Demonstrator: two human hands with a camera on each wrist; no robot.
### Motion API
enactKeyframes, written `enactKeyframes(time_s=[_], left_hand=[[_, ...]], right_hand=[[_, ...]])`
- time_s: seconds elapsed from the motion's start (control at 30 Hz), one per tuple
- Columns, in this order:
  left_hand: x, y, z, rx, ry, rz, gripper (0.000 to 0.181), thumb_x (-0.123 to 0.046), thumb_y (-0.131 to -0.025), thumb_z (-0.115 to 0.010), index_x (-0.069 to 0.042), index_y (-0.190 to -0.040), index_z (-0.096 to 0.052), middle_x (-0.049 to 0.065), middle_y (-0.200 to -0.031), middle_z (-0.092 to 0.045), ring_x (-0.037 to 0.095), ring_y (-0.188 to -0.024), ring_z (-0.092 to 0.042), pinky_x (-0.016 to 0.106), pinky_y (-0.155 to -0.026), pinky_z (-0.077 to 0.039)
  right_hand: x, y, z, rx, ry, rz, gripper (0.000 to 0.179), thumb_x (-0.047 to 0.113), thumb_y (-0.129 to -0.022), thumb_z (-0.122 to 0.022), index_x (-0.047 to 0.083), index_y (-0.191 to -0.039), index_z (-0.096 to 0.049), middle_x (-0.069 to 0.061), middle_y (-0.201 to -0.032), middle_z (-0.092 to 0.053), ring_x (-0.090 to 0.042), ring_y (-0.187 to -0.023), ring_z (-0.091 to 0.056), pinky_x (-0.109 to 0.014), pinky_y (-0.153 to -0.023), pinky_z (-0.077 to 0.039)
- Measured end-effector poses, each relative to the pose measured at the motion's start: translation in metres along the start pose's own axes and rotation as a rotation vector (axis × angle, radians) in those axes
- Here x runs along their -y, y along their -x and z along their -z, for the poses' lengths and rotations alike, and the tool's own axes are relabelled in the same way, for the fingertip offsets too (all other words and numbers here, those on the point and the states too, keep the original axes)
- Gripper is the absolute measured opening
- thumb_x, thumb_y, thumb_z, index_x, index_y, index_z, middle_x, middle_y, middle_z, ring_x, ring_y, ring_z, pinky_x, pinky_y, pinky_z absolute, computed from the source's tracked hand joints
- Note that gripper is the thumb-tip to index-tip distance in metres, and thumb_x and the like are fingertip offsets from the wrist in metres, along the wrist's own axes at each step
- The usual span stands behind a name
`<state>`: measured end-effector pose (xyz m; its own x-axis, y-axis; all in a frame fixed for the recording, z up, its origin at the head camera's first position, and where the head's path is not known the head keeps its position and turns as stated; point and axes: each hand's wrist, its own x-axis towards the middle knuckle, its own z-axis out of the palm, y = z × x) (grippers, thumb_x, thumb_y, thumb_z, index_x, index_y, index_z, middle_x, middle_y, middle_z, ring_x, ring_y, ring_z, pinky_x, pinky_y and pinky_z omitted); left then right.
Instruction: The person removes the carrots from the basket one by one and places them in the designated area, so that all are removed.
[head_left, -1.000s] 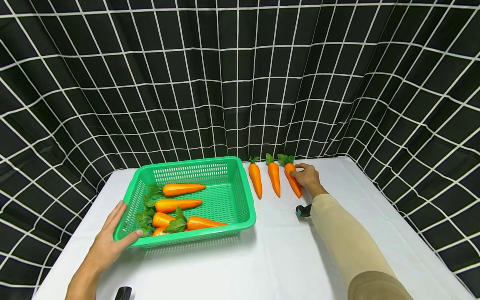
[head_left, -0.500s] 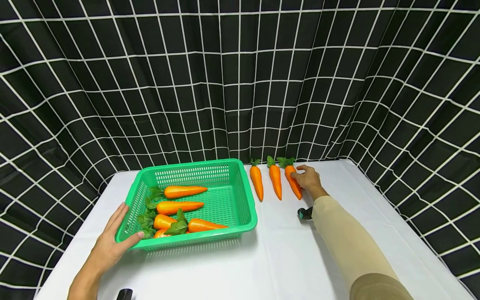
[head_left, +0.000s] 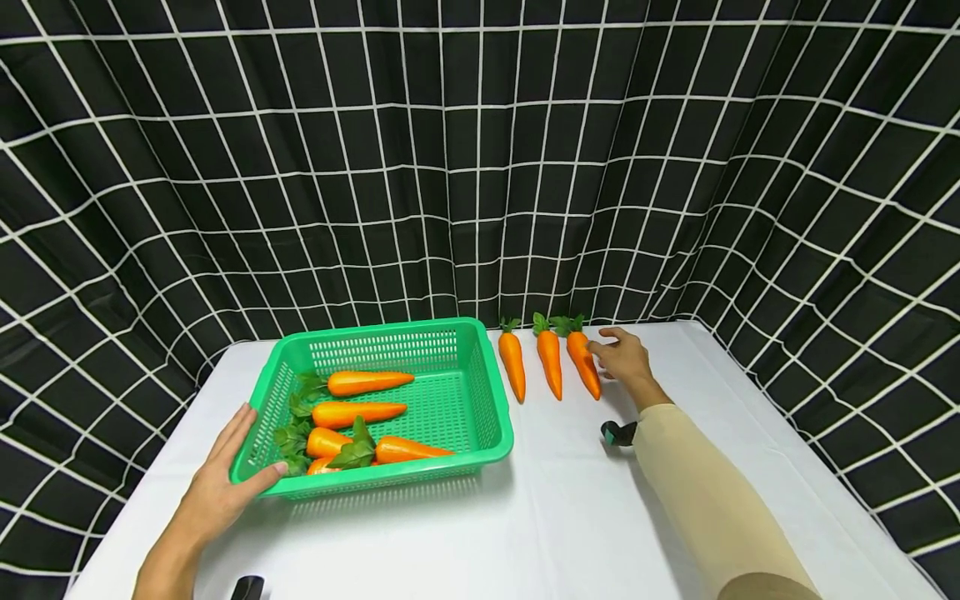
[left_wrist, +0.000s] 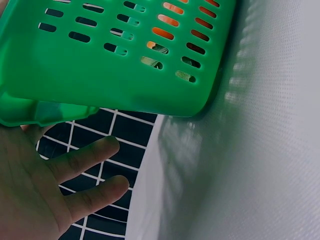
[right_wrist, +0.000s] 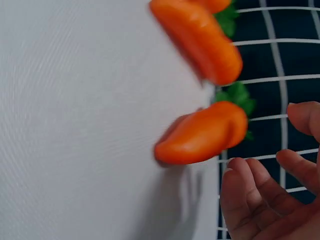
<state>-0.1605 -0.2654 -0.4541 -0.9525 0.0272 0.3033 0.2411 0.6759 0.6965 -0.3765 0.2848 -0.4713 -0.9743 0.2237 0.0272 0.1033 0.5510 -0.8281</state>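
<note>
My left hand (head_left: 213, 487) rests against the left end of a green plastic basket (head_left: 497, 408), its thumb over the rim at the near corner. In the left wrist view two straight, spread fingers (left_wrist: 95, 197) reach past the basket wall (left_wrist: 115, 80). Several carrots with green leaves, such as one orange carrot (head_left: 360, 414), lie inside. On the right, three carrots lie side by side on the table. My right hand (head_left: 624, 358) is beside the rightmost carrot (head_left: 582, 364); in the right wrist view a gap shows between its loosely bent fingers and that carrot (right_wrist: 202, 132).
The other two loose carrots are the left carrot (head_left: 512, 365) and the middle carrot (head_left: 550, 364), right of the basket. A white cloth (head_left: 450, 550) covers the table. Black curtains (head_left: 465, 167) with a white grid stand behind and at both sides.
My right hand has let go of the rightmost carrot and drawn slightly right, away from it. The left hand and basket have kept their place.
</note>
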Motion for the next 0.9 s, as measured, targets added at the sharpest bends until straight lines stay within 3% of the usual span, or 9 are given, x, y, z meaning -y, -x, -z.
enactKeyframes(time_s=[0.13,0.33,0.5,0.9], left_hand=[[0.000,-0.001,0.000,0.011,-0.006,0.015,0.082,-0.029,-0.076,-0.065,-0.017,-0.140,-0.015,-0.004,-0.144,-0.006,0.022,-0.128,-0.004,0.062,-0.091,-0.008],[0.001,-0.001,0.001,0.011,-0.006,0.014,0.082,-0.030,-0.077,-0.065,-0.019,-0.140,-0.014,-0.001,-0.144,-0.005,0.026,-0.128,-0.004,0.063,-0.090,-0.009],[0.002,0.000,0.001,0.009,-0.005,0.013,0.082,-0.030,-0.077,-0.065,-0.018,-0.140,-0.014,-0.004,-0.144,-0.005,0.026,-0.128,-0.004,0.063,-0.090,-0.009],[0.001,0.000,0.001,0.007,0.007,0.015,0.082,-0.029,-0.077,-0.065,-0.018,-0.140,-0.014,-0.003,-0.144,-0.005,0.026,-0.128,-0.004,0.063,-0.090,-0.009]], right_hand=[[0.002,0.010,0.010,-0.017,-0.089,0.058,0.064,0.047,-0.072,-0.064,0.009,-0.120,-0.048,-0.016,-0.096,-0.057,-0.029,-0.073,-0.059,-0.044,-0.052,-0.048],[0.011,0.029,0.022,-0.032,-0.167,0.079,0.065,0.054,-0.069,-0.062,0.017,-0.120,-0.049,-0.009,-0.100,-0.058,-0.028,-0.083,-0.058,-0.049,-0.057,-0.047],[0.032,0.054,0.030,-0.026,-0.248,0.171,0.056,0.045,-0.077,-0.060,0.015,-0.122,-0.047,-0.012,-0.103,-0.056,-0.031,-0.085,-0.056,-0.035,-0.063,-0.050],[0.081,0.099,0.036,-0.041,-0.358,0.393,0.042,0.033,-0.080,-0.061,0.020,-0.118,-0.052,-0.008,-0.102,-0.056,-0.026,-0.086,-0.056,-0.033,-0.060,-0.050]])
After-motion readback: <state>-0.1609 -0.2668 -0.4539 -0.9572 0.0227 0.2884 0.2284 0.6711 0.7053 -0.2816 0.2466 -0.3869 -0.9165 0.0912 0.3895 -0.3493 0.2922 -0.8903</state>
